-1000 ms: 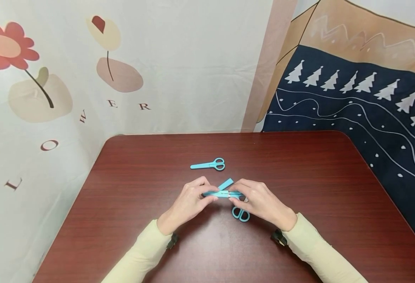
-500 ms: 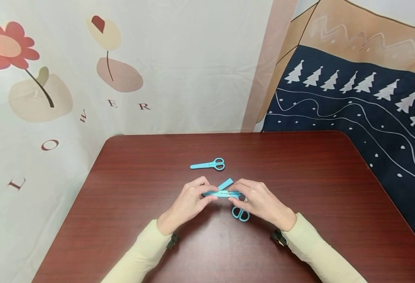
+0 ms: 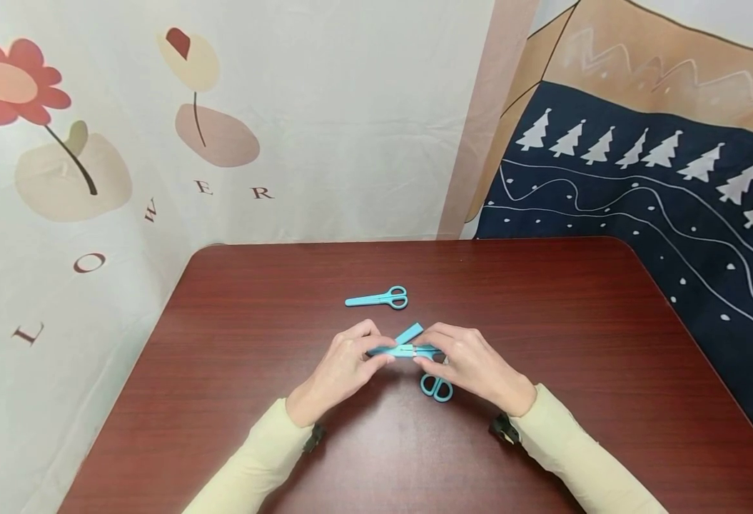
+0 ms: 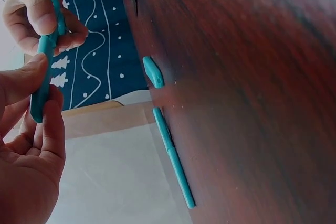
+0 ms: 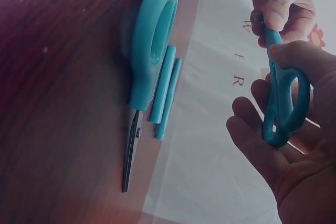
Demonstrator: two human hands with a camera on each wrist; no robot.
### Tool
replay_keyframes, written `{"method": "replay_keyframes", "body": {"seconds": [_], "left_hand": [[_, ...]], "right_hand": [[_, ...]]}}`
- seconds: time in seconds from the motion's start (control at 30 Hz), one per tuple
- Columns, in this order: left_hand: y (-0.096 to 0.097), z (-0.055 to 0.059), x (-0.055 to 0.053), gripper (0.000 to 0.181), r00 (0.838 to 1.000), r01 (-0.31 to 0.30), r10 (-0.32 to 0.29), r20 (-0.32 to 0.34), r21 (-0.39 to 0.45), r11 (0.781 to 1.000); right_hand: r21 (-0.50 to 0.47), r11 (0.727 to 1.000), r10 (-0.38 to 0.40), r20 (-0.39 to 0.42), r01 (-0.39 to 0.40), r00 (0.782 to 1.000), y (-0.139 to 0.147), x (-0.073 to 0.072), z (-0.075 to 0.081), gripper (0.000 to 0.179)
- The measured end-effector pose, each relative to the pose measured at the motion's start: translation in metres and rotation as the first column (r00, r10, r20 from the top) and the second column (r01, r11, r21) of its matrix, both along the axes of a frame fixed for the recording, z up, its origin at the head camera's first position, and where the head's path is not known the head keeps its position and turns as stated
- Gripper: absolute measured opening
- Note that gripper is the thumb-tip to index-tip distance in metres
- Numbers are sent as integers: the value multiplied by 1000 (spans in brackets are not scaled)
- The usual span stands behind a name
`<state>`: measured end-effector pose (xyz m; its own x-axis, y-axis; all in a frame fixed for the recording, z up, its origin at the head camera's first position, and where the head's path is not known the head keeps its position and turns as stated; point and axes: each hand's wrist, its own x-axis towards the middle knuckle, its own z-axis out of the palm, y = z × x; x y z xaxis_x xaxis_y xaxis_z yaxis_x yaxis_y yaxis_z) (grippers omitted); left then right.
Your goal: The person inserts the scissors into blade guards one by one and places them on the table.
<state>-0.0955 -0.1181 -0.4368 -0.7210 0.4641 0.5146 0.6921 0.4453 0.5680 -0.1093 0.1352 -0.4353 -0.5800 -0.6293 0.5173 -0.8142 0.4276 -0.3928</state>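
Above the table, both hands hold one pair of turquoise scissors (image 5: pixel 278 90) with a matching blade cover (image 3: pixel 403 350) over its blades. My left hand (image 3: pixel 342 365) pinches the cover between thumb and fingers. The handle end is in my right hand (image 3: pixel 479 365), the thumb pressing on it near the cover. A thin strip of metal shows between cover and handles in the head view. Bare-bladed scissors (image 5: pixel 152 45) lie on the table below the right hand. Beyond the held pair lies a loose turquoise cover (image 3: pixel 410 333).
Farther back on the brown table (image 3: pixel 273 285) lies another pair of turquoise scissors (image 3: pixel 376 298), its blades covered. A pale curtain with flowers (image 3: pixel 350 121) and a dark blue cloth with trees (image 3: pixel 607 185) hang behind the table.
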Motion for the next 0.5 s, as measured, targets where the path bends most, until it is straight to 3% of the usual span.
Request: {"method": "replay_keyframes", "body": {"seconds": [0.5], "left_hand": [[1, -1, 0, 21, 998, 26, -27, -48, -34, 999]], "right_hand": [[-18, 1000, -9, -21, 8, 1000, 1, 0, 1, 26]]}}
